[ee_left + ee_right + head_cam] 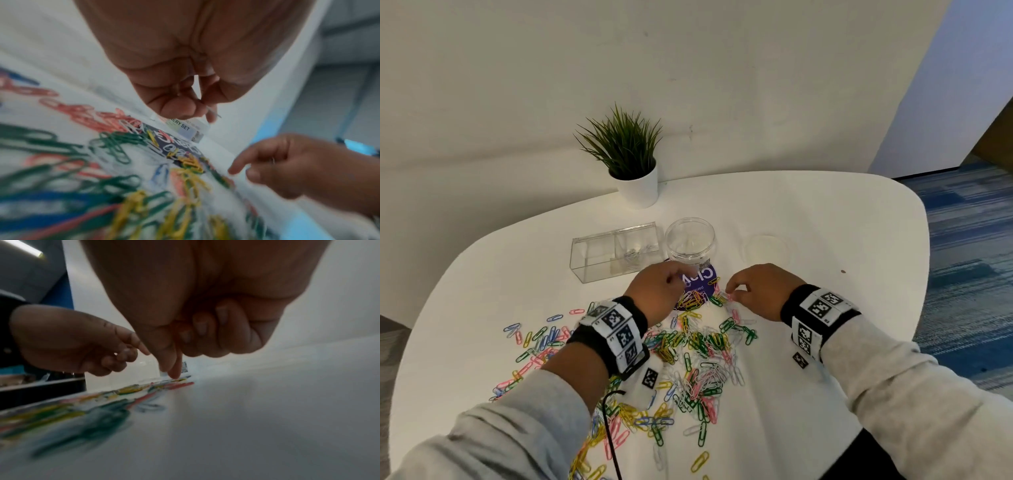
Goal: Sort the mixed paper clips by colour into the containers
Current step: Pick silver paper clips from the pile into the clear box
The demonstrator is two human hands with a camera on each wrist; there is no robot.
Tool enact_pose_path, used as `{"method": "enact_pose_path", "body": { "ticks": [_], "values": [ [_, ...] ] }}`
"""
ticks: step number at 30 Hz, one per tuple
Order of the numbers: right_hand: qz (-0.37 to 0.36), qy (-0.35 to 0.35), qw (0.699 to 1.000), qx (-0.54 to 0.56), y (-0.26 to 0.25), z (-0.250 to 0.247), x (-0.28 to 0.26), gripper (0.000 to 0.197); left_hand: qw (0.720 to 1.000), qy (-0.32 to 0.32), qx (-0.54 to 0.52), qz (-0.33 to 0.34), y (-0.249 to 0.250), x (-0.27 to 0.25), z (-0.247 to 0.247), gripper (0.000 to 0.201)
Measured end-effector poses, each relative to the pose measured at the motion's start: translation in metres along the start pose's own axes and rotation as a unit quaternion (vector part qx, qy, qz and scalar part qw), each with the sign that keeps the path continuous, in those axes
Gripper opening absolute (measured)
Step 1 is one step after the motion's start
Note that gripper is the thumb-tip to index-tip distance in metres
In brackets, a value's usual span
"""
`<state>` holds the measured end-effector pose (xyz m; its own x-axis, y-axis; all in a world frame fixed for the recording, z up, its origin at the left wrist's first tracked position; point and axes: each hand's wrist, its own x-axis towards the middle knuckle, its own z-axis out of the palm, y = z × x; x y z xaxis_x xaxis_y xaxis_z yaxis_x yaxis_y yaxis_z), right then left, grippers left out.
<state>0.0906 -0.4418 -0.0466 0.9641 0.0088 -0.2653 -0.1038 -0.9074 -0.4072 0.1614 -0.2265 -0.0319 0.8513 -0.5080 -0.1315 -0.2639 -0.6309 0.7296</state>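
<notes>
A heap of mixed paper clips [688,356], pink, green, yellow, blue and white, covers the near half of the white table [825,212]. My left hand [674,281] hovers over the heap's far edge with curled fingers. In the left wrist view it [202,104] pinches a thin white paper clip [213,112]. My right hand [731,291] is down at the table, thumb and forefinger tips [172,371] together on a pink paper clip [729,295] beside a purple disc [700,284]. A clear two-compartment box [592,257] has a few white clips in its right half.
A clear round jar [690,240] stands behind the purple disc, with its clear lid [765,250] lying to the right. A potted plant [635,181] stands at the back against the wall. The table's right edge drops to blue carpet [969,257].
</notes>
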Motion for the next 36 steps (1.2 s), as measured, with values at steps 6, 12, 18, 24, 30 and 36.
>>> {"method": "enact_pose_path", "body": {
  "ticks": [6,12,18,24,30,36],
  "values": [
    [0.001,0.034,0.998,-0.055,0.001,-0.003,0.008,0.019,0.920,0.039,-0.334,-0.201,0.003,0.006,-0.003,0.025],
    [-0.016,-0.003,0.999,-0.032,-0.011,-0.005,0.016,0.021,0.856,0.034,-0.463,-0.225,0.001,0.007,-0.013,0.016],
    [0.001,-0.018,1.000,-0.013,-0.002,-0.008,0.022,0.008,0.915,0.116,-0.338,-0.189,-0.008,0.027,-0.042,0.029],
    [0.013,-0.018,0.999,-0.023,-0.006,-0.004,0.031,0.014,0.985,0.135,-0.047,-0.098,-0.022,0.055,-0.086,0.033],
    [0.026,-0.036,0.999,-0.010,-0.011,-0.005,0.038,0.010,0.988,0.059,0.125,-0.068,-0.034,0.067,-0.104,0.035],
    [0.016,0.028,0.992,0.121,-0.035,-0.033,0.037,0.008,0.961,0.078,0.259,-0.051,-0.069,0.051,-0.119,0.066]
  ]
}}
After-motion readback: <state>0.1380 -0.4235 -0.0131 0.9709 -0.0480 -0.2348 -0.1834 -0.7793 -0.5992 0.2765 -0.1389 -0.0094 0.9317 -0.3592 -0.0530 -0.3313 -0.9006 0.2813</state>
